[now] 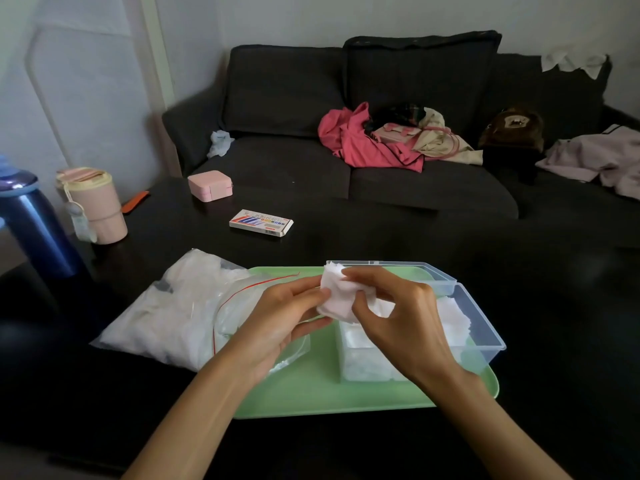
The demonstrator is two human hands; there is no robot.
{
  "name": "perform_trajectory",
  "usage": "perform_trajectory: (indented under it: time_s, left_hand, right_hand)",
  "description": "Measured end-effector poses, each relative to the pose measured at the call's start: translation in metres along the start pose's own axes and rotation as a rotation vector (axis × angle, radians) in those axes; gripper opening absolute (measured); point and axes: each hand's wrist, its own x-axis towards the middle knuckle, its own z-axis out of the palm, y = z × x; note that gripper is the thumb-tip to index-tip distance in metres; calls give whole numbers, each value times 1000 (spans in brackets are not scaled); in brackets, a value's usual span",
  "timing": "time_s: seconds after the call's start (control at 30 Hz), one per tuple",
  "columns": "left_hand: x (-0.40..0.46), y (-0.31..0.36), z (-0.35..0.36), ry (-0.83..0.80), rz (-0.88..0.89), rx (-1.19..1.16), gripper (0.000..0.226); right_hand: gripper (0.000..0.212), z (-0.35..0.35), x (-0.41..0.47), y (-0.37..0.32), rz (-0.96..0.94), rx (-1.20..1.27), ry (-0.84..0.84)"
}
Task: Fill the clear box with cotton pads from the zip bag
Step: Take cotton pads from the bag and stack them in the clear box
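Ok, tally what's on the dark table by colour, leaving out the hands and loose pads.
Pink: 2, case and cup
Blue: 1, bottle
Green: 1, tray
Clear: 2, box and zip bag
Orange: 1, flat item
White printed: 1, carton
Total: 8

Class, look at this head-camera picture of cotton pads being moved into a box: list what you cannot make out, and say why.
- How full the clear plastic box is: the right hand covers its middle.
- How many white cotton pads are held: both hands hide the stack, including the left hand.
- Printed text on the small white cardboard packet: too small.
- The blue metal bottle: cut off by the left edge.
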Motion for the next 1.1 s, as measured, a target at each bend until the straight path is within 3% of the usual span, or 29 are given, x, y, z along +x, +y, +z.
perform_trajectory:
  time_s: [0.13,0.23,0.33,0.43,0.57,0.7,0.77,0.9,1.1]
  left_hand:
    - [-1,1,-3,40,-59,-48,19]
    - [-3,4,-5,28,-96,-77,20]
    - [-5,7,-6,-12,-89,-78,23]
    - [-8,10,-11,-36,-75,-88,26]
    - [-9,12,-15,-50,-81,-145,21]
    - [-6,8,-12,33,-67,-96,12]
    - [-5,5,-10,35,-60,-65,13]
    - [-4,2,-6,24,-62,-47,15]
    - [-4,3,-4,1,-92,-73,18]
  right_hand:
    - [38,-13,10,-1,111,271,95]
    - [33,-22,12,-3,-15,243,211]
    - [24,-13,2,-4,-226,79,69]
    - [18,-5,-4,1,-290,-18,-45]
    - [18,-6,-5,2,-249,23,-109]
    - [24,-5,-3,-6,-23,228,-143]
    - [20,-3,0,-5,39,172,-89]
    - [28,-3,5,3,121,-28,-141]
    - [12,-11,7,1,14,-117,-81]
